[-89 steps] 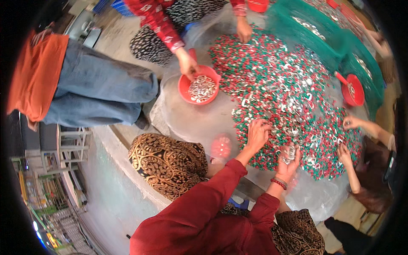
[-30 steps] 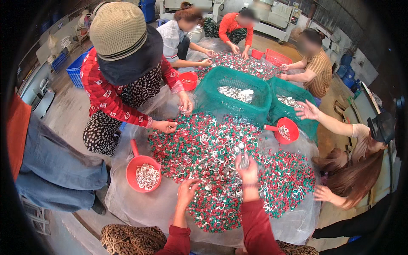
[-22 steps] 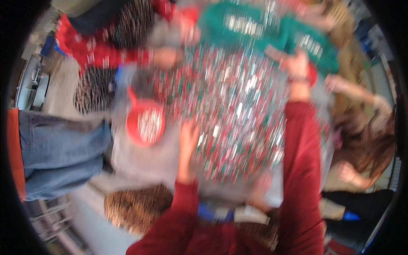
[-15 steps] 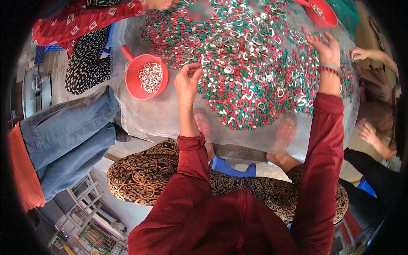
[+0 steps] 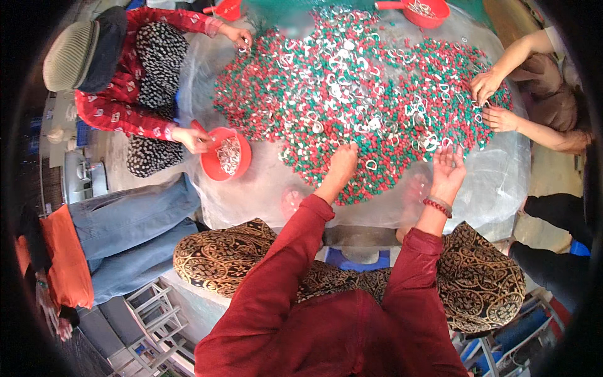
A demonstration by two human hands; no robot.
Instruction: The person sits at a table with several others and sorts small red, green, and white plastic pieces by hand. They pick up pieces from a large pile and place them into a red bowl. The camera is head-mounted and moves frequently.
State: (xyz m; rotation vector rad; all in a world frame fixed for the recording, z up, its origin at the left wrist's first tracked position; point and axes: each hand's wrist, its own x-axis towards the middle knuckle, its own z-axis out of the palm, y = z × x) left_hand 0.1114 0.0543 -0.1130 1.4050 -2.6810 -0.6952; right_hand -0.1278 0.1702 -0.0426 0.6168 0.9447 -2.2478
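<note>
A wide heap of small red, green and white pieces [image 5: 383, 179] lies on a translucent sheet [image 5: 264, 198], mixed with white, roughly D-shaped rings [image 5: 371, 165]. My left hand [image 5: 342, 164] is at the heap's near edge, its fingers curled together and pointing down; whatever they may hold is hidden. To the right, my right hand [image 5: 448, 168] rests palm up by the heap's border, fingers stretched out and nothing visible in it. A white ring [image 5: 431, 143] lies just beyond its fingertips.
Left of the heap stands a red, handled bowl [image 5: 210, 171] holding white rings; a co-worker's hand [image 5: 192, 139] is at its handle. Another co-worker's hands [image 5: 493, 100] work at the right edge. A second red bowl [image 5: 433, 22] sits at the far side.
My left hand has moved right and down to the heap. My right hand has drawn back toward me and turned palm up. The left co-worker has reached to the red bowl's handle.
</note>
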